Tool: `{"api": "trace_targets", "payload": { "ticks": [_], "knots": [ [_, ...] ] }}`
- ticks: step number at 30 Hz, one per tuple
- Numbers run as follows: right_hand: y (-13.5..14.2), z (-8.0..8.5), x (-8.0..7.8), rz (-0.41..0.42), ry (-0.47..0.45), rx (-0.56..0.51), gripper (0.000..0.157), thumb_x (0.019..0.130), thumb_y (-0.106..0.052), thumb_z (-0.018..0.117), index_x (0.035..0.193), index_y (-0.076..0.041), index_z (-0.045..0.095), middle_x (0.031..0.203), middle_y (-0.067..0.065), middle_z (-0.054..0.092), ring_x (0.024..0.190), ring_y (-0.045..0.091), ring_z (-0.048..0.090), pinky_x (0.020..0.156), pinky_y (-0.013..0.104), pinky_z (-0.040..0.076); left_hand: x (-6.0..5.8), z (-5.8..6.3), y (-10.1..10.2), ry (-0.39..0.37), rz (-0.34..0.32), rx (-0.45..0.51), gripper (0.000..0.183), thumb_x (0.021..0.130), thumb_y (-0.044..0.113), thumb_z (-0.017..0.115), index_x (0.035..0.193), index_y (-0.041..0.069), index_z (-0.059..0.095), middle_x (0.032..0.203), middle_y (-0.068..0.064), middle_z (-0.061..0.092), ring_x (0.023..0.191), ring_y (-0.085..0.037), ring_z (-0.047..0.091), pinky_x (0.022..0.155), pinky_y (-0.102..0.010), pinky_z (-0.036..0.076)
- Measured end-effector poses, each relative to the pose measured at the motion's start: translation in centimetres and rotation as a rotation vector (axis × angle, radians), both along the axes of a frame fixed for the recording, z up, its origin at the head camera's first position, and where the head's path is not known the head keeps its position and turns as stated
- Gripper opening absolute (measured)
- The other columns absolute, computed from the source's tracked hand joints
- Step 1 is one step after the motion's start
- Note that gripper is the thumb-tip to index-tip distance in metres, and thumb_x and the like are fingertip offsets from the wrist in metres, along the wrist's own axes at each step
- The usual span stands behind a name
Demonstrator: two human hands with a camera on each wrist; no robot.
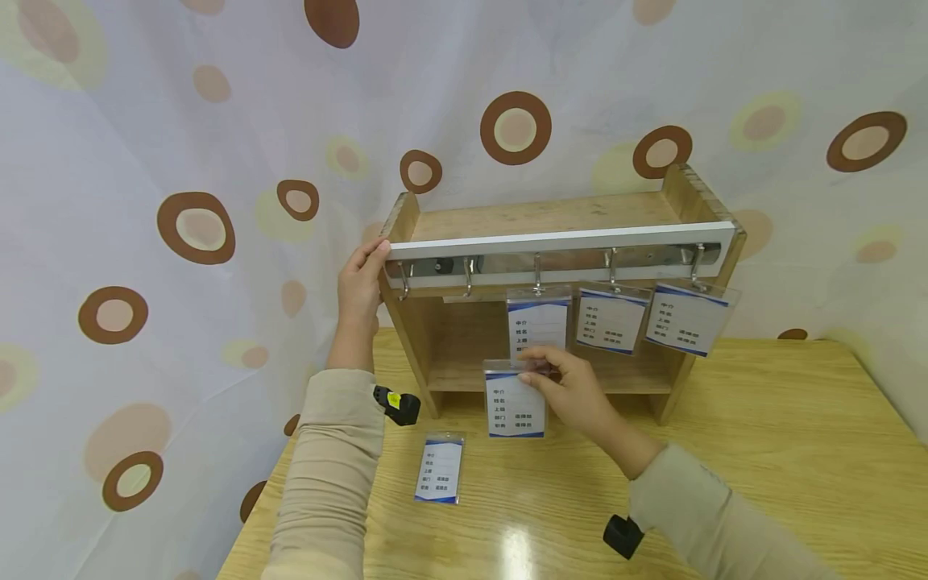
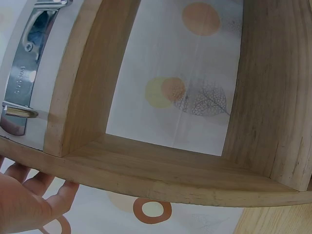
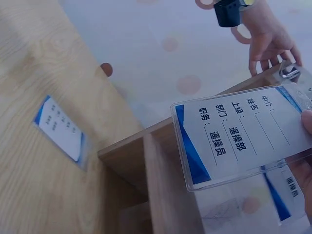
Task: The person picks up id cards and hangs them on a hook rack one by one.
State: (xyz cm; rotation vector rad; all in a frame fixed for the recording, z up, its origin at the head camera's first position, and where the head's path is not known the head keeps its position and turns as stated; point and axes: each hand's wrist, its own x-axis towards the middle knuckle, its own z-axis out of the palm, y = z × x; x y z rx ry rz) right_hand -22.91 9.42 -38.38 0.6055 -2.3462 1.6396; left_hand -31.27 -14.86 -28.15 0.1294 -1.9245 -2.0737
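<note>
My right hand [image 1: 569, 387] pinches a clear badge holder [image 1: 515, 411] by its upper right corner, its printed white and blue card facing me. It is held just below and in front of a similar badge [image 1: 538, 318] hanging from the middle hook [image 1: 538, 272]. Two more badges, one [image 1: 612, 321] beside it and one [image 1: 690, 318] at the far right, hang from the hooks to the right. My left hand [image 1: 358, 282] rests against the upper left side of the wooden shelf [image 1: 402, 338], fingertips touching its outer panel [image 2: 146, 187].
A metal hook rail [image 1: 500, 264] on a white board runs along the shelf's top front. Its two left hooks carry nothing. Another badge [image 1: 440, 469] lies flat on the wooden table [image 1: 797, 451], in front of the shelf. A patterned cloth [image 1: 217, 322] covers the wall behind.
</note>
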Motion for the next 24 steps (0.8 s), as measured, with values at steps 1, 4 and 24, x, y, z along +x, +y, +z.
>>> {"api": "trace_targets", "payload": {
  "ticks": [1,4,24],
  "knots": [
    [0.0,0.3,-0.1,0.002,0.009,-0.003,0.02,0.079,-0.002,0.06,0.099,-0.003,0.06,0.087,0.006,0.058,0.078,0.017,0.051,0.064,0.026,0.045,0.0,0.0,0.0,0.002,0.001,0.001,0.036,0.083,0.029,0.057,0.113,0.009,0.056,0.113,-0.002,0.051,0.101,-0.017,0.047,0.081,-0.041,0.04],
    [-0.1,1.1,-0.5,0.001,0.046,-0.001,0.02,0.079,-0.002,0.06,0.099,-0.002,0.06,0.088,0.007,0.058,0.08,0.017,0.052,0.065,0.026,0.045,0.0,-0.1,0.0,0.007,0.001,-0.005,0.036,0.083,0.029,0.057,0.113,0.008,0.056,0.114,-0.002,0.051,0.102,-0.016,0.046,0.081,-0.04,0.04],
    [-2.1,4.3,-1.8,0.049,0.082,-0.017,0.022,0.081,-0.004,0.058,0.103,-0.006,0.057,0.089,0.004,0.057,0.078,0.014,0.052,0.065,0.027,0.046,-0.1,-0.1,-0.1,0.01,0.005,-0.028,0.037,0.084,0.03,0.056,0.113,0.008,0.056,0.115,-0.001,0.05,0.103,-0.013,0.043,0.081,-0.038,0.04]
  ]
}}
